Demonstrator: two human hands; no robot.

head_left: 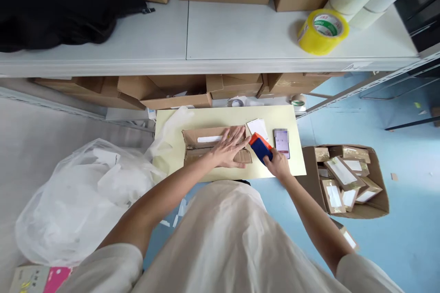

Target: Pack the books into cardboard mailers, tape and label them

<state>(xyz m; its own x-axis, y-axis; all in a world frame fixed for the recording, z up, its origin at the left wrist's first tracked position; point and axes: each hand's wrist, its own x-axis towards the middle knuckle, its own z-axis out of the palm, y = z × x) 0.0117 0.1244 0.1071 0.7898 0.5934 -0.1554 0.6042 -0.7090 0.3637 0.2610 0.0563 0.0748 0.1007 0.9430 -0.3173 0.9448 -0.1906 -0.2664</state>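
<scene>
A small cardboard box [194, 135] lies on the pale yellow table [275, 116], with flaps spread at its sides and a white label strip on its far wall. My left hand [228, 150] rests over the box's right half, fingers spread, hiding part of it. Just to the right, my right hand [277, 164] is wrapped around a blue and orange tape dispenser [260, 147]. The dispenser's orange end points up and left, close to the fingertips of my left hand. Any tape on it is too small to make out.
White paper slips [257, 127] and a phone [282, 143] lie at the table's right. A large carton [376, 203] of small boxes stands right on the floor, a white plastic bag [74, 201] left. A shelf [237, 32] with yellow tape [307, 39] spans above.
</scene>
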